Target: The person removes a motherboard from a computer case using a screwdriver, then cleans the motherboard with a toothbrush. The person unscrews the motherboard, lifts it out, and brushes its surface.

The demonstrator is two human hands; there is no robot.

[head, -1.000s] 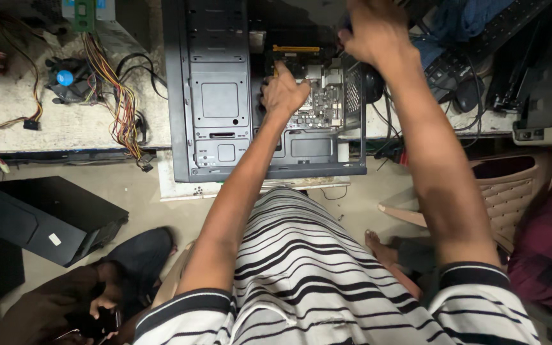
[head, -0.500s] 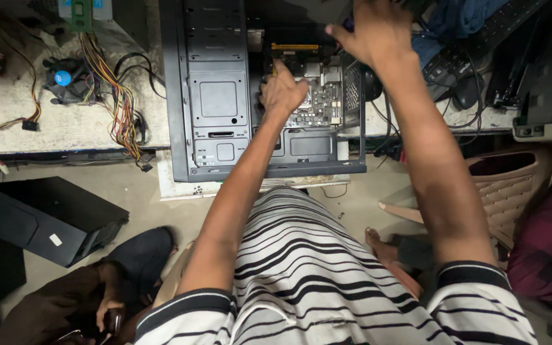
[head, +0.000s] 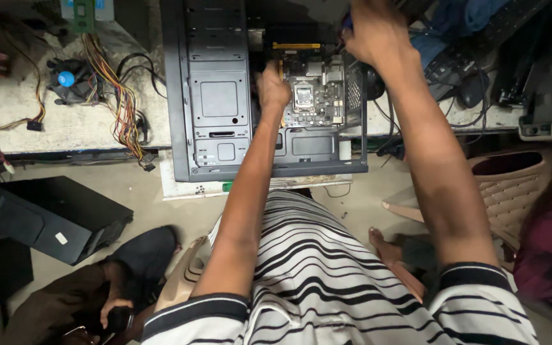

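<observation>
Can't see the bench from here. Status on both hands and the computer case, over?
Left hand on the motherboard inside the open computer case. Right hand at the case's far upper corner; grip unclear. Loose cable bundle left of case, not in the way.

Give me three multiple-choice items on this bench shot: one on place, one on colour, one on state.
1. Where does the left hand rest?
A. on the motherboard inside the open computer case
B. on the plastic chair
C. on the floor

2. What colour is the round cap on the cooler fan lying on the bench?
A. red
B. blue
C. white

3. How does the computer case lie?
A. upright and closed
B. on its side, open on top
C. upside down on the floor

Key: 1 A, the left hand sits at the board's left edge inside the case. 2 B, the fan's hub is blue. 3 B, the board inside shows from above. The right hand is at the case's far right corner.
</observation>
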